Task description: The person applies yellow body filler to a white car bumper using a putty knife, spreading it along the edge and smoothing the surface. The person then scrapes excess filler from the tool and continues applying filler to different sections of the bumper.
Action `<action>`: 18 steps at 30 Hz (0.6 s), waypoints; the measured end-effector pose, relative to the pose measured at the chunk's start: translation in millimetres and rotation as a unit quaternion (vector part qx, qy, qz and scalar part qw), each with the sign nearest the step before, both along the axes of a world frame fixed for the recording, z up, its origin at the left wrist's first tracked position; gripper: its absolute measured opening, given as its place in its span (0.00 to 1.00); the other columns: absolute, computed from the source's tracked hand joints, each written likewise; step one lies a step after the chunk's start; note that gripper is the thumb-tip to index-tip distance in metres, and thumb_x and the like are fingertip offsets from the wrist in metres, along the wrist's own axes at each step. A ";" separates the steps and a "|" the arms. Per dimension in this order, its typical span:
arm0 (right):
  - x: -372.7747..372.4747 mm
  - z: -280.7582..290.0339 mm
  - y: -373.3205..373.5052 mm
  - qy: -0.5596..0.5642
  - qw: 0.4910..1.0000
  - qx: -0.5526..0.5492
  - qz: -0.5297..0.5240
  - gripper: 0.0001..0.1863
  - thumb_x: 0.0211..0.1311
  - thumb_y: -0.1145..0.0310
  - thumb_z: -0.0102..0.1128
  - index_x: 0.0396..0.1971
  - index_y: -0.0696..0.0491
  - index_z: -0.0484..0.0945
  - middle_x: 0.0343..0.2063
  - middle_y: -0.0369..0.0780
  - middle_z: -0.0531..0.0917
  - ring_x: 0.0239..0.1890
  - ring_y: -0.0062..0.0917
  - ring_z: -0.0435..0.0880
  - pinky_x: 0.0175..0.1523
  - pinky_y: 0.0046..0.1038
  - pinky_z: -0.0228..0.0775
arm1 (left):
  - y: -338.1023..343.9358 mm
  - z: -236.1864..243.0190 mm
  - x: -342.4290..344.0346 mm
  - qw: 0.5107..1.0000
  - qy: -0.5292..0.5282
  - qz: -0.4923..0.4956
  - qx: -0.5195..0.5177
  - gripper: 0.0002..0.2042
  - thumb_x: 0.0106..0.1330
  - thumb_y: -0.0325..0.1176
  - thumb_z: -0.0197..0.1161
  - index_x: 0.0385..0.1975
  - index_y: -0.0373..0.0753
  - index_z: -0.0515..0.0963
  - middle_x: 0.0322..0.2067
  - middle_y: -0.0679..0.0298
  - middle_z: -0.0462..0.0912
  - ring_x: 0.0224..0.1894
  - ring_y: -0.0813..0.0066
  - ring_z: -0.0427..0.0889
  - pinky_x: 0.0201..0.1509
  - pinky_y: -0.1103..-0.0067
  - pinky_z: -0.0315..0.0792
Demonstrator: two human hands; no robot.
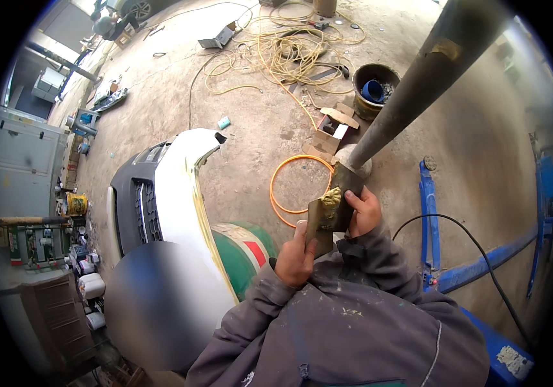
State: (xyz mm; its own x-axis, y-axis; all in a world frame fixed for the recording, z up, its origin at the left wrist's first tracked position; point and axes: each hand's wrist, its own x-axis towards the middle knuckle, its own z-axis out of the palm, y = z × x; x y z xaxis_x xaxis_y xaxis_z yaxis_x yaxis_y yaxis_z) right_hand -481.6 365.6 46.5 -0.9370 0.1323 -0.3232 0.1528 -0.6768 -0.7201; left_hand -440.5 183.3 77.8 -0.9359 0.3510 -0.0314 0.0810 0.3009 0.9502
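Observation:
Both my hands are in front of my body, working with yellowish putty. In my left hand [294, 261] is a flat dark spreader [317, 226], pinched between the fingers and thumb. My right hand [365, 211] grips a larger dark flat plate [349, 182], its thumb on the face. A lumpy dab of putty [332, 201] lies on the plate, right beside the spreader's edge. To the left stands a car bumper [180, 177], white with a black grille and yellowish patches along one edge. Beneath its right side is a green drum [241, 242] with a red and white band.
A grey post [418, 84] rises just beyond my right hand. An orange hose loop [275, 184], an open carton [332, 132] and a bucket [379, 84] stand nearby. Tangled yellow hose [289, 48] covers the far floor. Blue lift arms [428, 213] lie right. Another person [106, 26] crouches far left.

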 end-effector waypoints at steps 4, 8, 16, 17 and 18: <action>-6.3 -2.1 39.4 0.006 0.999 -0.020 -0.040 0.15 0.62 0.77 0.49 0.48 0.63 0.72 0.40 0.41 0.81 0.40 0.27 0.80 0.50 0.29 0.72 | 12.6 -0.8 -3.7 0.966 -0.070 -0.123 -0.217 0.19 0.61 0.25 0.54 0.53 0.34 0.64 0.32 0.40 0.78 0.35 0.39 0.77 0.35 0.60 0.71; 5.5 -50.4 180.1 -0.104 0.970 0.215 0.052 0.16 0.59 0.76 0.53 0.48 0.58 0.74 0.42 0.42 0.81 0.43 0.32 0.81 0.51 0.32 0.72 | 3.7 -29.8 7.9 0.991 -0.054 -0.028 -0.123 0.19 0.60 0.28 0.54 0.52 0.35 0.63 0.30 0.40 0.78 0.34 0.38 0.77 0.36 0.56 0.70; 90.4 -187.1 268.7 -0.407 0.586 0.700 0.025 0.21 0.56 0.70 0.58 0.51 0.54 0.73 0.45 0.49 0.80 0.51 0.42 0.78 0.56 0.37 0.67 | -86.7 -26.8 18.3 0.942 -0.221 0.150 0.203 0.21 0.66 0.26 0.51 0.58 0.30 0.59 0.49 0.54 0.75 0.50 0.65 0.76 0.54 0.74 0.69; 81.8 -199.6 256.7 -0.359 0.634 0.684 0.045 0.20 0.55 0.70 0.58 0.50 0.54 0.74 0.44 0.48 0.81 0.50 0.41 0.78 0.56 0.36 0.68 | -100.2 -28.7 21.9 0.932 -0.204 0.183 0.239 0.21 0.67 0.26 0.51 0.59 0.31 0.59 0.51 0.55 0.74 0.52 0.66 0.75 0.55 0.74 0.68; 64.3 -214.7 232.3 -0.306 0.684 0.659 0.071 0.20 0.55 0.71 0.58 0.50 0.54 0.75 0.43 0.48 0.81 0.50 0.40 0.79 0.56 0.35 0.68 | -120.7 -33.1 31.1 0.921 -0.180 0.221 0.266 0.21 0.68 0.26 0.50 0.60 0.31 0.59 0.52 0.55 0.73 0.53 0.66 0.74 0.57 0.74 0.68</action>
State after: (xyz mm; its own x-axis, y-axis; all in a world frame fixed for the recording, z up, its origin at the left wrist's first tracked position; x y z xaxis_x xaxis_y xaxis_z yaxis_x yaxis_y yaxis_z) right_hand -417.3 597.9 -168.2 -0.7138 0.6075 -0.3485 0.6946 0.5506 -0.4630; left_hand -409.4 62.5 44.8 -0.9534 -0.0055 -0.3018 -0.2875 -0.2876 0.9136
